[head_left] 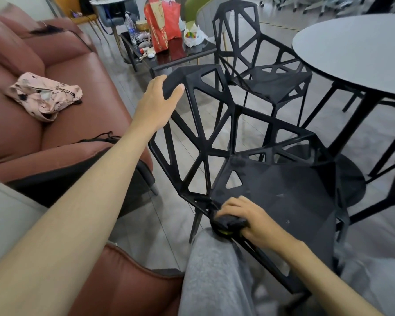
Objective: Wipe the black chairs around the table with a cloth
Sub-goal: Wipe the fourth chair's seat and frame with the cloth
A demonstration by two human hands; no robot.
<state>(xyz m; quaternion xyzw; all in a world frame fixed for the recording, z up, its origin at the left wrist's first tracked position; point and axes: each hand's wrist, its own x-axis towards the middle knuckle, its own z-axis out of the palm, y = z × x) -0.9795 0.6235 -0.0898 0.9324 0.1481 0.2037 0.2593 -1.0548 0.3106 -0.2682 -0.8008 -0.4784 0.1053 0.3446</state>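
Leather, reddish-brown, covers the sofa [62, 71] at far left; one pink patterned pouch [45, 95] lies on its seat. Right of it, the left hand [156, 99] grips the top corner of the backrest of the near chair [283, 183], fingers [171, 93] curled over the edge and thumb behind, steadying the frame. Behind, one low dark side table [180, 58] carries a red bag [163, 23], a bottle and small clutter. At lower centre the right hand [249, 221] presses a dark cloth [229, 221] onto the near-left edge of the seat, fingers curled around the wad; a yellow-green patch shows beneath it. The cloth is soft and will conform to edges and struts; hold it bunched under the palm. The chair appears to be rigid moulded plastic with an open lattice, probably light enough to shift under wiping pressure, so bracing at the backrest top is the suitable hold. Pale specks on the seat suggest dust remains. Black chairs counted: two fully visible, the near one and a second chair [260, 71] beyond it, plus part of a possible third at the right edge. One round grey table [356, 53] stands at right. Cloths counted: one.
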